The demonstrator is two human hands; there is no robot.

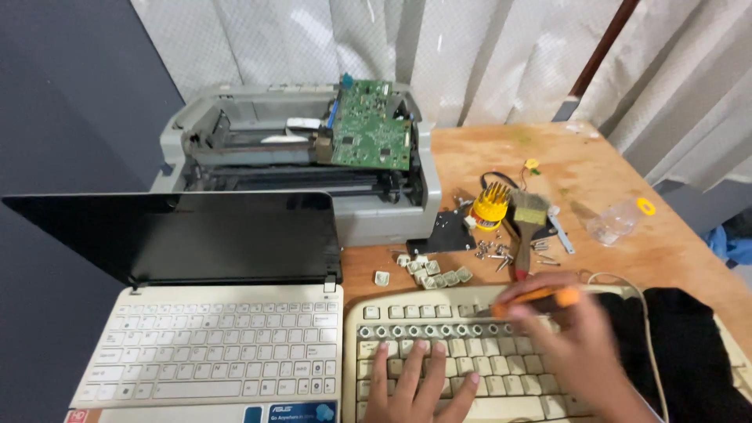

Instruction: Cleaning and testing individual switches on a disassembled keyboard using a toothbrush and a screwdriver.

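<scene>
Keyboard (439, 368) sits right under both hands, one row already stripped to bare sockets just beyond the left fingertips. Left hand (419, 384) lies flat, fingers spread across the keys, pinning the board. Right hand (572, 345) grips an orange screwdriver (540, 298), tip aimed left at a top-row key. Best, I'd say, to keep that tip low under the cap's edge and lever gently, left palm pressing firmly. Loose keycaps (431, 274) lie just past the right hand.
</scene>
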